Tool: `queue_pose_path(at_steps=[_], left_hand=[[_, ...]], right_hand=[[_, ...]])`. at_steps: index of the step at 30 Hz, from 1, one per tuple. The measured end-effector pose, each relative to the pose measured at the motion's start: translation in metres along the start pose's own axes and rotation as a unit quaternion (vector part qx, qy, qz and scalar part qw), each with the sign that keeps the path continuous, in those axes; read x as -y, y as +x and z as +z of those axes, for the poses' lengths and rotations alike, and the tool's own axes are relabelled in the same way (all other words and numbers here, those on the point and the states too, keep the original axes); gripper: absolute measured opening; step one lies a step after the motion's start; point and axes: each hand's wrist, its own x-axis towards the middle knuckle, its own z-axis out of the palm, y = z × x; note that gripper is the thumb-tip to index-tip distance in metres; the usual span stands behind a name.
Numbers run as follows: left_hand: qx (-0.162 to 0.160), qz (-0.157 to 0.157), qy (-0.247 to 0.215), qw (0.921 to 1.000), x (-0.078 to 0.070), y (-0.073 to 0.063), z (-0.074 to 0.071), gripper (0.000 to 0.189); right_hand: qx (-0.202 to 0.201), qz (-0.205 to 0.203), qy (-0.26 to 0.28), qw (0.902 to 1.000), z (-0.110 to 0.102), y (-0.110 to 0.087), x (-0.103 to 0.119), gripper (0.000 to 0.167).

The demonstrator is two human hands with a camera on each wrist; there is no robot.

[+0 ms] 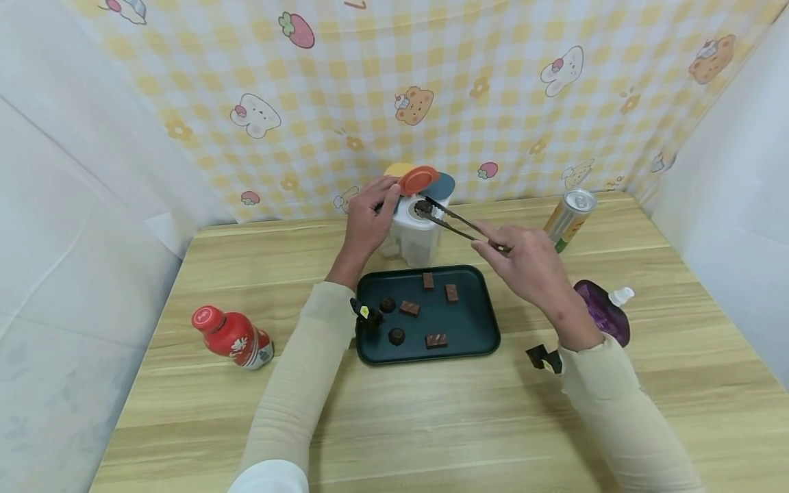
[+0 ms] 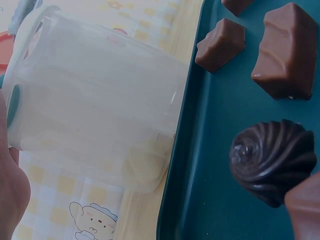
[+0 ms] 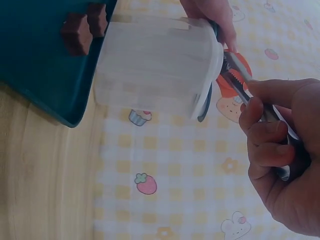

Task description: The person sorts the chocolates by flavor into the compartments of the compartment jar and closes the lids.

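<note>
My right hand (image 1: 524, 263) holds metal tongs (image 3: 239, 88), their tips around a dark round chocolate (image 1: 423, 207) at the round opening of a clear plastic container (image 1: 420, 245). The container stands upright behind the tray, its orange flap (image 1: 419, 180) raised. My left hand (image 1: 368, 216) grips the container's top at its left side, thumb beside the orange flap. In the left wrist view a pale shape (image 2: 145, 167) shows through the lower wall. On the dark green tray (image 1: 471, 318) lie several chocolates, brown bars (image 1: 436, 340) and dark swirled pieces (image 1: 397, 336).
A red bottle (image 1: 234, 335) stands to the left of the tray. On the right are a silver can (image 1: 570, 216) and a purple spouted pouch (image 1: 600, 313). Right behind the container hangs a yellow checked cloth (image 1: 345, 68).
</note>
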Motion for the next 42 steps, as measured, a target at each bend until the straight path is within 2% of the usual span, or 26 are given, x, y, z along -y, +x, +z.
queue_pose_path(at_steps=[12, 27, 35, 42], left_hand=[[-0.004, 0.012, 0.002, 0.9999, 0.0, 0.0, 0.001, 0.034], [0.0, 0.003, -0.001, 1.0, -0.001, -0.001, 0.0, 0.034], [0.002, -0.006, 0.003, 1.0, -0.002, -0.001, -0.001, 0.035], [0.001, -0.002, 0.003, 1.0, -0.003, 0.0, -0.001, 0.033]], right_hand=[[0.031, 0.033, 0.012, 0.9989, -0.001, 0.001, 0.003, 0.035], [0.04, 0.034, 0.002, 0.9986, -0.001, 0.0, 0.0, 0.036], [0.026, 0.015, -0.001, 0.9996, -0.006, -0.004, 0.002, 0.037], [0.027, -0.014, -0.02, 0.9993, -0.021, -0.023, 0.012, 0.036]])
